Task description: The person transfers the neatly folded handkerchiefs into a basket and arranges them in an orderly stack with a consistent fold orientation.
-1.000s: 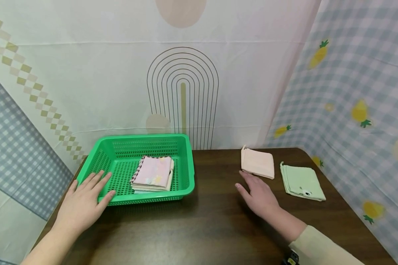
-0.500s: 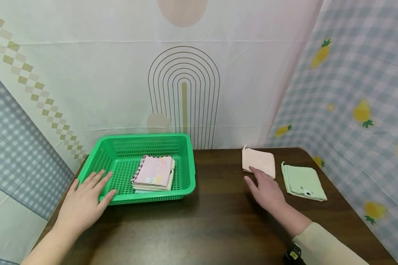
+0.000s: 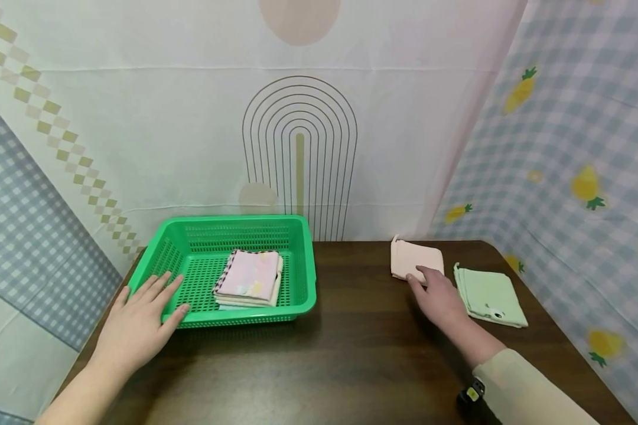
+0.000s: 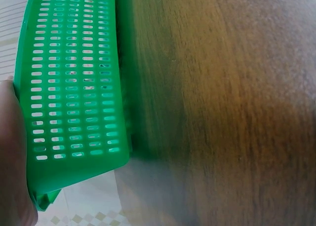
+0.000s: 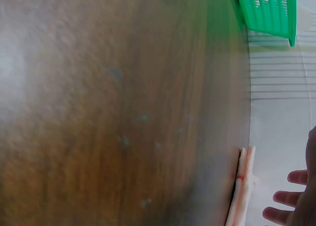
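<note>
My left hand (image 3: 135,327) rests over the front left corner of a green plastic basket (image 3: 228,319), its fingers straight and spread across the rim. In the left wrist view, the basket's slotted side (image 4: 74,87) stands beside that hand. Several folded small towels (image 3: 248,276) lie stacked inside the basket, a pink one with a checked edge on top. On the right, my right hand (image 3: 442,300) reaches over the near edge of a folded pale pink towel (image 3: 417,257). The right wrist view shows its fingers (image 5: 284,197) apart and extended, with nothing gripped.
A folded light green towel (image 3: 493,294) with a small eye design lies right of the right hand. The dark wooden table (image 3: 308,372) carries everything. A patterned curtain (image 3: 393,147) stands behind it, and blue checked cloth (image 3: 563,236) hangs along the right side.
My right hand has moved right and slightly forward, so its fingers now overlap the pale pink towel. The left hand stays at the basket. The head view has shifted slightly.
</note>
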A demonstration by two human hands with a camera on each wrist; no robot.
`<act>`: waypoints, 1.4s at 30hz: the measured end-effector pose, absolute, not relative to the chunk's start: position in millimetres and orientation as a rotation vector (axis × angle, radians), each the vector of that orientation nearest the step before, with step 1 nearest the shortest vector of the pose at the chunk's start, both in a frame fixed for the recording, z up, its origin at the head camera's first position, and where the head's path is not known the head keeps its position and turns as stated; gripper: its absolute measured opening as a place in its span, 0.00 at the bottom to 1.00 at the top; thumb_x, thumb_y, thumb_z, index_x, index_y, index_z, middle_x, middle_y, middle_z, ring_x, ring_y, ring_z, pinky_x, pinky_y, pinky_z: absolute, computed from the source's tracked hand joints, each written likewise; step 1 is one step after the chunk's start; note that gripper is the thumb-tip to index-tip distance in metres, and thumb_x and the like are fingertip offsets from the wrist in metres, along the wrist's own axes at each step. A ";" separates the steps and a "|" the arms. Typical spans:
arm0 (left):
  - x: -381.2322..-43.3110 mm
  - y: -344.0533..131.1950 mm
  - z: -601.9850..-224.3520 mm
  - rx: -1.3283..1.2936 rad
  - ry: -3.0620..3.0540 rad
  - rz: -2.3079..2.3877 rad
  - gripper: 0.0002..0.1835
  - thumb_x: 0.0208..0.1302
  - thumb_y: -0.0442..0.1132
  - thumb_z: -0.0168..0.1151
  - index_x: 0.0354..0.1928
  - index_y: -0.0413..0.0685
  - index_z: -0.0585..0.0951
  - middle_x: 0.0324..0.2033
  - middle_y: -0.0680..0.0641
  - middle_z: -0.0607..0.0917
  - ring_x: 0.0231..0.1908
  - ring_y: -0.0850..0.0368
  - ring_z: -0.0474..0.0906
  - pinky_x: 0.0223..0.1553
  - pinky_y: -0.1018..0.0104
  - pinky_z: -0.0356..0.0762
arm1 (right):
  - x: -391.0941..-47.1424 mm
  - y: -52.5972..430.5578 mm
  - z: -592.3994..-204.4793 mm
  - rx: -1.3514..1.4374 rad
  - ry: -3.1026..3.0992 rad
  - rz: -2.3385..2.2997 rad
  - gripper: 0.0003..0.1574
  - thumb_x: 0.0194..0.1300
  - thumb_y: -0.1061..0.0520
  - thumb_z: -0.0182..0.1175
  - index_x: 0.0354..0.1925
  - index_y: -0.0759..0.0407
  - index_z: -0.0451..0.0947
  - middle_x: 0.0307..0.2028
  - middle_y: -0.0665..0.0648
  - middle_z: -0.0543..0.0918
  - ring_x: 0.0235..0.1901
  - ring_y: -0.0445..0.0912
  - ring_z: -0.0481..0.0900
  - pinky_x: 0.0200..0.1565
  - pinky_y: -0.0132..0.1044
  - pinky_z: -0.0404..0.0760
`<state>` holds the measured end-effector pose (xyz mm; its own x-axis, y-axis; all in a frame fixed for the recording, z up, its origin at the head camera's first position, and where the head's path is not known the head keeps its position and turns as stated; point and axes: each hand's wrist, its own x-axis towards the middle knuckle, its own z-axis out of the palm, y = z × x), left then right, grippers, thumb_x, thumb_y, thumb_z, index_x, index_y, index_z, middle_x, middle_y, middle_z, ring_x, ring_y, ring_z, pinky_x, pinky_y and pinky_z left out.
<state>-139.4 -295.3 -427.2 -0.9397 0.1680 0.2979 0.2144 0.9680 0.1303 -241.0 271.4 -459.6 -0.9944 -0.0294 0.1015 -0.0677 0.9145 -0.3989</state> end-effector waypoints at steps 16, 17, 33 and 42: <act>-139.1 -294.8 -427.9 -0.272 -2.841 -0.228 0.37 0.72 0.65 0.48 0.77 0.56 0.61 0.71 0.37 0.67 0.69 0.34 0.60 0.65 0.27 0.45 | -265.3 289.1 -458.4 -0.089 -3.047 0.598 0.42 0.75 0.37 0.46 0.68 0.69 0.65 0.62 0.76 0.68 0.59 0.71 0.69 0.54 0.66 0.72; -139.3 -294.7 -428.0 -0.272 -2.841 -0.226 0.37 0.72 0.65 0.48 0.77 0.56 0.61 0.71 0.37 0.67 0.69 0.34 0.60 0.65 0.28 0.46 | -266.8 290.1 -458.6 -0.100 -3.052 0.598 0.42 0.74 0.38 0.46 0.67 0.70 0.65 0.62 0.77 0.68 0.59 0.71 0.69 0.54 0.66 0.72; -140.7 -293.7 -429.0 -0.278 -2.816 -0.209 0.38 0.72 0.64 0.48 0.77 0.55 0.60 0.70 0.37 0.68 0.69 0.34 0.61 0.66 0.28 0.47 | -289.6 304.4 -462.8 -0.264 -3.112 0.597 0.45 0.73 0.40 0.46 0.67 0.78 0.60 0.62 0.81 0.64 0.61 0.75 0.63 0.60 0.66 0.67; -140.6 -294.7 -430.0 -0.277 -2.808 -0.208 0.37 0.72 0.64 0.49 0.77 0.56 0.60 0.70 0.38 0.68 0.69 0.34 0.61 0.66 0.28 0.46 | -298.5 307.1 -463.4 -0.351 -3.147 0.628 0.46 0.73 0.41 0.43 0.67 0.81 0.57 0.63 0.83 0.61 0.62 0.75 0.61 0.62 0.65 0.64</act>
